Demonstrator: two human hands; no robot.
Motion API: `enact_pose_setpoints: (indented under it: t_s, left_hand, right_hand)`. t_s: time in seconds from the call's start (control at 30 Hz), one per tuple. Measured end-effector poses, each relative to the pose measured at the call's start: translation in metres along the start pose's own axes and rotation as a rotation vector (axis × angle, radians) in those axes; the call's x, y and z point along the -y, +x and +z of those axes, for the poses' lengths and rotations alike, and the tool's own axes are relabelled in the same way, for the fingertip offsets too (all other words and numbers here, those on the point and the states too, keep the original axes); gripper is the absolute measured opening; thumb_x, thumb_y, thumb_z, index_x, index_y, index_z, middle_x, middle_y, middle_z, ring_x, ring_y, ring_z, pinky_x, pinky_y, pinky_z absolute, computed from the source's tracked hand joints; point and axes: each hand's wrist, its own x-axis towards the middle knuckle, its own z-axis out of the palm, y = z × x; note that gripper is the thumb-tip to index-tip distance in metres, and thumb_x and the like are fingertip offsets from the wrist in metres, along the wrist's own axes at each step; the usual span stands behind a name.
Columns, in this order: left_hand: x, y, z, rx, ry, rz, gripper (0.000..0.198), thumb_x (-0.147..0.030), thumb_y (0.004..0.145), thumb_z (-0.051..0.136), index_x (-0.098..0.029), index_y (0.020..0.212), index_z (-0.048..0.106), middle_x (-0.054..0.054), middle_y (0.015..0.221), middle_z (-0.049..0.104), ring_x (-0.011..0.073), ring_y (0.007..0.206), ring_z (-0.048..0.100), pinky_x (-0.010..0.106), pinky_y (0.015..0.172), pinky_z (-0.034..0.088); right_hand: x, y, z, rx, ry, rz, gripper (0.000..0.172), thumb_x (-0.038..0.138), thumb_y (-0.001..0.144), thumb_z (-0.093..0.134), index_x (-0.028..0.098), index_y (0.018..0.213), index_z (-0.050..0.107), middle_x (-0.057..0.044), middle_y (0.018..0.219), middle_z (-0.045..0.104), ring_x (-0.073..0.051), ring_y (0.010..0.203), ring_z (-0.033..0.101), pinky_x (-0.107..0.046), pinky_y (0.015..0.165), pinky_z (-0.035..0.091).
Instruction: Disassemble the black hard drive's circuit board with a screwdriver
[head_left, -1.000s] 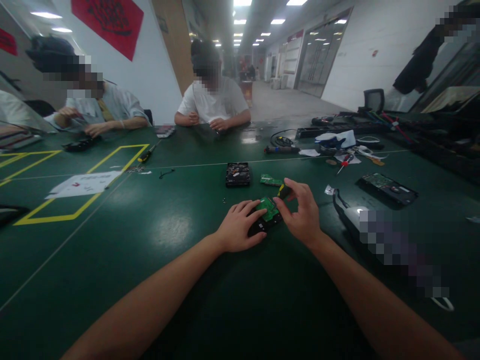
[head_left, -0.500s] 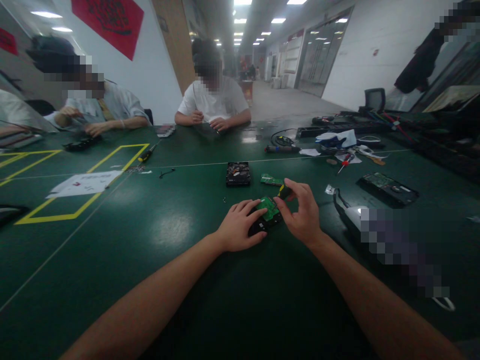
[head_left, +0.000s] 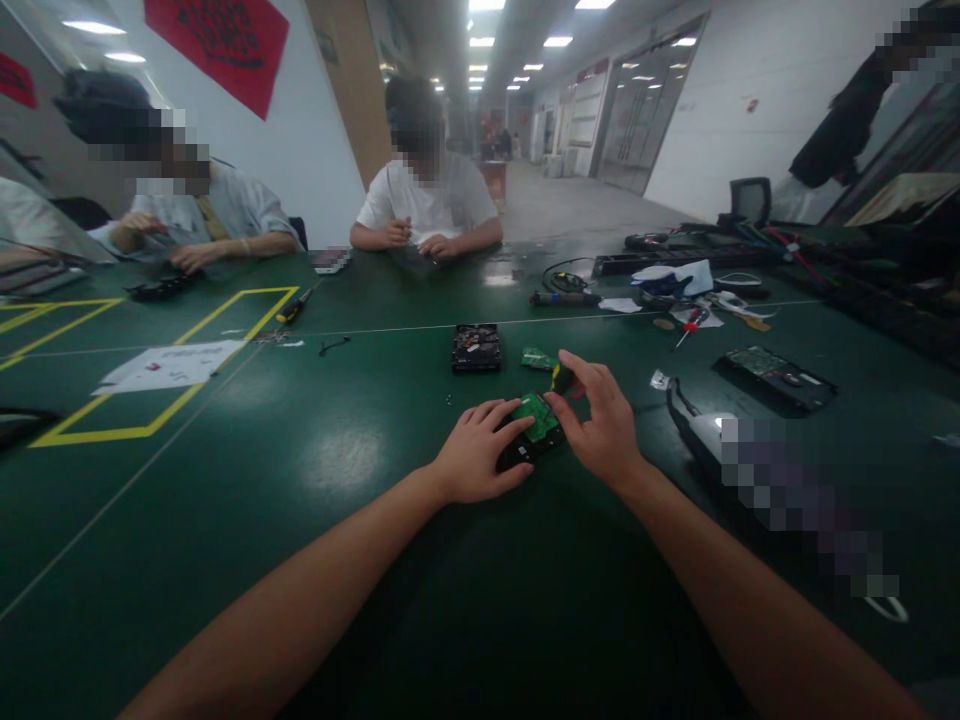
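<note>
A black hard drive with a green circuit board [head_left: 536, 418] on top lies on the green table [head_left: 300, 480] before me. My left hand [head_left: 478, 455] rests on its left side, fingers curled over the edge, holding it down. My right hand [head_left: 600, 420] pinches a screwdriver with a yellow-and-black handle [head_left: 561, 379], its tip down at the board's right edge. A second open hard drive [head_left: 476, 347] and a loose green board [head_left: 538, 358] lie just beyond.
Two people sit across the table working with their own hands. A yellow-handled screwdriver [head_left: 292, 309], papers [head_left: 172, 365] and yellow floor-tape lines lie to the left. Tools, cables and another drive [head_left: 772, 372] are at the right; a white device [head_left: 709, 430] sits near my right arm.
My right hand with the screwdriver has shifted very slightly left and up. The left hand and the drive have stayed put.
</note>
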Motion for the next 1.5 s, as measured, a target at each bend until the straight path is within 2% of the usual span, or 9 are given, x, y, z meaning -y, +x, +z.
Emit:
enact_pose_setpoints:
  t_s: [0.17,0.37,0.57,0.67,0.9,1.1,1.2,1.37,1.5]
  left_hand:
    - [-0.0008,0.0003,-0.0005,-0.002,0.0,0.0,0.075,-0.062,0.09,0.063,-0.029,0.156,0.046,0.011,0.165,0.038,0.0402,0.148,0.037,0.061,0.117,0.035]
    - [0.0002,-0.0002,0.0011,0.0,0.002,0.001,0.075,-0.063,0.091,0.062,-0.03,0.156,0.046,0.011,0.165,0.037,0.0402,0.149,0.036,0.062,0.117,0.035]
    - [0.0023,0.0,0.0034,-0.008,-0.004,0.007,0.075,-0.061,0.09,0.063,-0.03,0.156,0.045,0.011,0.166,0.037,0.0411,0.148,0.036,0.063,0.117,0.035]
    - [0.0025,-0.0003,0.003,-0.01,-0.011,0.005,0.075,-0.06,0.09,0.063,-0.031,0.156,0.045,0.011,0.166,0.037,0.0418,0.148,0.035,0.063,0.116,0.035]
    - [-0.0005,0.0,0.0003,-0.024,-0.023,0.005,0.074,-0.059,0.09,0.065,-0.029,0.155,0.047,0.012,0.165,0.038,0.0417,0.148,0.036,0.063,0.117,0.034]
    - [-0.0006,-0.0011,0.0003,-0.031,-0.007,0.008,0.073,-0.059,0.091,0.064,-0.028,0.154,0.047,0.014,0.164,0.037,0.0404,0.148,0.037,0.062,0.117,0.036]
    - [-0.0005,-0.0016,0.0001,-0.037,-0.007,0.006,0.073,-0.059,0.09,0.065,-0.028,0.154,0.048,0.015,0.163,0.035,0.0398,0.147,0.038,0.06,0.116,0.036]
    - [-0.0011,-0.0012,-0.0004,-0.035,0.007,0.003,0.071,-0.059,0.09,0.064,-0.027,0.152,0.05,0.017,0.161,0.037,0.0393,0.146,0.039,0.06,0.116,0.037]
    - [-0.0009,-0.0007,0.0,-0.036,-0.003,0.005,0.072,-0.059,0.09,0.065,-0.027,0.153,0.049,0.016,0.159,0.039,0.0393,0.145,0.041,0.06,0.115,0.038]
  right_hand:
    - [-0.0007,0.0006,0.0005,0.057,0.01,0.044,0.065,0.019,0.098,0.061,0.036,0.158,0.04,-0.007,0.122,0.066,-0.024,0.093,0.067,-0.047,0.09,0.06]
    - [-0.0025,-0.0021,0.0023,0.094,0.135,0.11,0.064,0.018,0.101,0.053,0.033,0.16,0.034,-0.009,0.136,0.065,-0.025,0.108,0.071,-0.049,0.099,0.06]
    - [0.0001,-0.0026,0.0023,-0.034,0.082,-0.001,0.058,0.028,0.094,0.07,0.031,0.147,0.048,-0.01,0.125,0.063,-0.026,0.099,0.067,-0.048,0.088,0.063]
    - [-0.0003,-0.0023,0.0023,-0.079,0.034,0.008,0.051,0.028,0.095,0.07,0.033,0.142,0.052,-0.008,0.121,0.065,-0.026,0.096,0.067,-0.049,0.086,0.063]
    - [0.001,-0.0058,0.0041,-0.012,0.14,0.075,0.061,0.022,0.101,0.057,0.032,0.157,0.035,-0.011,0.138,0.062,-0.024,0.103,0.073,-0.049,0.098,0.06]
    - [0.0018,-0.0011,-0.0002,-0.121,0.006,-0.014,0.056,0.026,0.093,0.073,0.032,0.144,0.051,-0.009,0.119,0.063,-0.025,0.098,0.067,-0.045,0.081,0.063]
    - [0.0002,-0.0022,-0.001,-0.119,0.002,0.011,0.055,0.024,0.094,0.07,0.032,0.145,0.051,-0.008,0.119,0.065,-0.024,0.093,0.069,-0.045,0.083,0.063]
    - [0.0003,-0.0072,0.0012,-0.031,0.097,0.084,0.062,0.02,0.099,0.058,0.03,0.157,0.037,-0.011,0.134,0.065,-0.025,0.102,0.072,-0.049,0.096,0.061]
    - [0.0019,-0.0046,-0.0001,-0.057,0.062,0.048,0.061,0.024,0.096,0.066,0.03,0.152,0.043,-0.011,0.131,0.063,-0.026,0.102,0.069,-0.048,0.089,0.063]
